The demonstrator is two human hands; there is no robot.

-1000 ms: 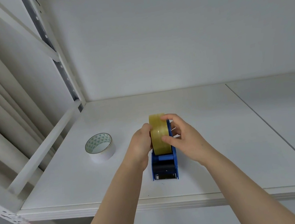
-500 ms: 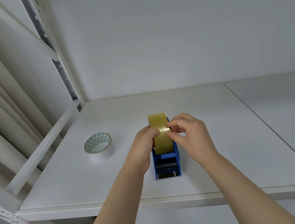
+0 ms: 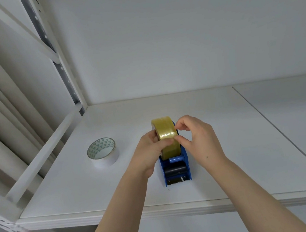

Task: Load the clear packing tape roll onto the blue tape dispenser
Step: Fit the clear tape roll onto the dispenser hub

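Observation:
The clear, yellowish packing tape roll point(image 3: 165, 130) stands upright in the blue tape dispenser point(image 3: 176, 171), which sits on the white shelf point(image 3: 221, 145) with its serrated blade toward me. My left hand point(image 3: 150, 151) grips the roll from its left side, thumb across the roll's face. My right hand point(image 3: 198, 139) is at the roll's right side, thumb and forefinger pinching at the tape surface near the roll's front. The dispenser's back half is hidden behind the roll and my hands.
A white tape roll point(image 3: 103, 152) with a green-patterned core lies flat on the shelf to the left. White shelf posts and a slanted brace point(image 3: 41, 155) stand at the left. A seam point(image 3: 284, 134) divides the shelf boards on the right.
My right hand has moved from cupping the roll's side to pinching at its front surface. My left thumb has slid across the roll's face. The roll sits slightly lower in the dispenser.

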